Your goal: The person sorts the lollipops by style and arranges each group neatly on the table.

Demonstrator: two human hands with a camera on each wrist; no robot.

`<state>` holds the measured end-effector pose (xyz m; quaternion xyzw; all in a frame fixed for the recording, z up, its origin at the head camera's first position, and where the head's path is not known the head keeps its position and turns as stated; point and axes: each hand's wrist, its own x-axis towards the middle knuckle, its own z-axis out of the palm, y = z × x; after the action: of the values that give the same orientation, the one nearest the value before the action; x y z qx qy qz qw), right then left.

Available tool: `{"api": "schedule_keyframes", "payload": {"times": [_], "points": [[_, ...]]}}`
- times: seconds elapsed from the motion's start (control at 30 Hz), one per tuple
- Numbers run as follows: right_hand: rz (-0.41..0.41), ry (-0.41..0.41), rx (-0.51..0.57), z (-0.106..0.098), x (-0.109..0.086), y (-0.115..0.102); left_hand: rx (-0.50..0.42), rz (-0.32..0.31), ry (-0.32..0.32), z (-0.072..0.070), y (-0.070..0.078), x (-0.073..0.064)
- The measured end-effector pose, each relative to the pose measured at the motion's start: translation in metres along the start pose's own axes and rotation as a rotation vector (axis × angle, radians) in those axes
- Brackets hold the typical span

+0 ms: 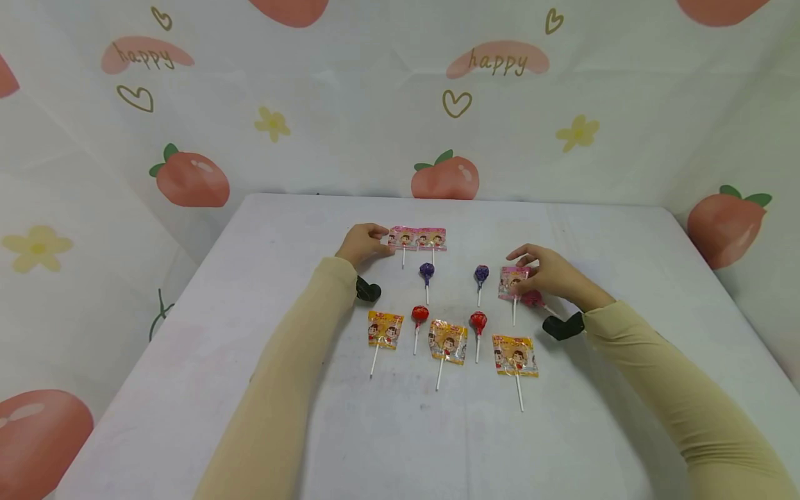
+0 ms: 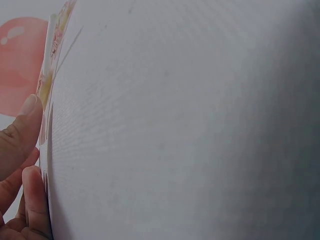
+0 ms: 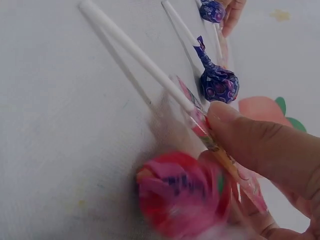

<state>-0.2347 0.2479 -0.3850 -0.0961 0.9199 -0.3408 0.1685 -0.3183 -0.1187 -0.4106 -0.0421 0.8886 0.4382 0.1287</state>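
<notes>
At the back, my left hand (image 1: 364, 243) has its thumb and a fingertip at the left edge of a pink-wrapped flat lollipop (image 1: 403, 238). The left wrist view catches this wrapper edge-on beside the thumb (image 2: 25, 125). A second pink-wrapped flat lollipop (image 1: 432, 239) lies against it on the right. My right hand (image 1: 550, 274) pinches another pink-wrapped flat lollipop (image 1: 511, 279) between thumb and fingers, stick toward me. Close under that hand is a round pink lollipop (image 3: 182, 195), blurred in the right wrist view; I cannot tell whether the fingers also hold it.
Two purple round lollipops (image 1: 427, 271) lie mid-table between the hands. Nearer are two red round lollipops (image 1: 420, 314) and three yellow-wrapped flat lollipops (image 1: 385, 329), in loose rows. The white table (image 1: 387, 444) meets a patterned cloth (image 1: 350, 90) at the back.
</notes>
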Motion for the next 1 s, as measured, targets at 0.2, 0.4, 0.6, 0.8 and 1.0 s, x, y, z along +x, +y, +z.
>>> {"api": "schedule_keyframes", "payload": {"times": [0.2,0.4,0.6,0.8,1.0], "points": [[0.013,-0.010,0.016,0.0002,0.0003,0.0003,-0.004,-0.017,-0.003,0.0001,0.0006,0.0011],[0.021,-0.017,0.027,0.0007,0.0010,0.0015,-0.003,-0.037,-0.004,-0.0002,0.0026,-0.0003],[-0.001,-0.007,0.021,0.0008,0.0013,0.0025,0.007,-0.043,-0.007,-0.0003,0.0026,0.0007],[0.014,-0.005,0.095,-0.0003,-0.0021,0.0006,0.011,-0.043,-0.012,-0.0005,0.0025,0.0015],[-0.019,0.035,0.130,-0.0075,-0.0028,-0.0044,-0.005,-0.037,-0.015,-0.0008,0.0006,0.0023]]}}
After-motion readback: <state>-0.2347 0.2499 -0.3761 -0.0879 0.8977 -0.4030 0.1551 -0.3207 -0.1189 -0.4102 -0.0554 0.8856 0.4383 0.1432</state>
